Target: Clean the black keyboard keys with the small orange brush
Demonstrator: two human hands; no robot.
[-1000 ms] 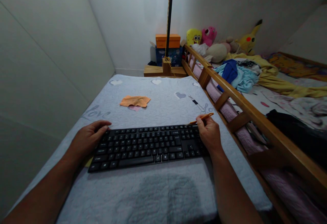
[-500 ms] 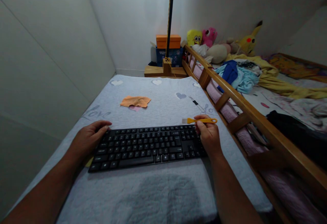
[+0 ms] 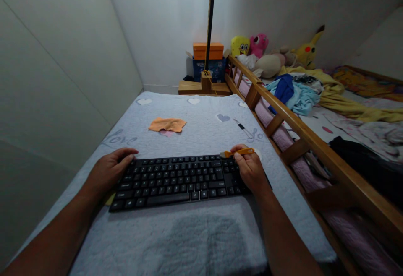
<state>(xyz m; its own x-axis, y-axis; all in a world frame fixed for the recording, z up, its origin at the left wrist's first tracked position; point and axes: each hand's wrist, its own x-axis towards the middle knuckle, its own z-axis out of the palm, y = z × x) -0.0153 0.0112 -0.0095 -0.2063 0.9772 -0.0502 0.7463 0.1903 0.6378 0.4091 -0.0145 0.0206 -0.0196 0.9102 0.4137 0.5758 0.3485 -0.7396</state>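
Note:
A black keyboard lies on the pale blue sheet, its long side across my view. At its left end, my left hand grips the upper corner between thumb and fingers. My right hand is over the number pad at the other end, closed around a small yellow brush. The bristles point left and are at the keyboard's top edge, above the right-hand keys. Part of the number pad is hidden under this hand.
Beyond the keyboard lie an orange cloth and a thin wire tool with a black grip. A wooden bed rail runs along the right, with clothes and plush toys behind it. A wall rises on the left.
My right hand has moved left with the brush, bringing its bristles down to the keyboard's top edge. My left hand and the keyboard have stayed in place.

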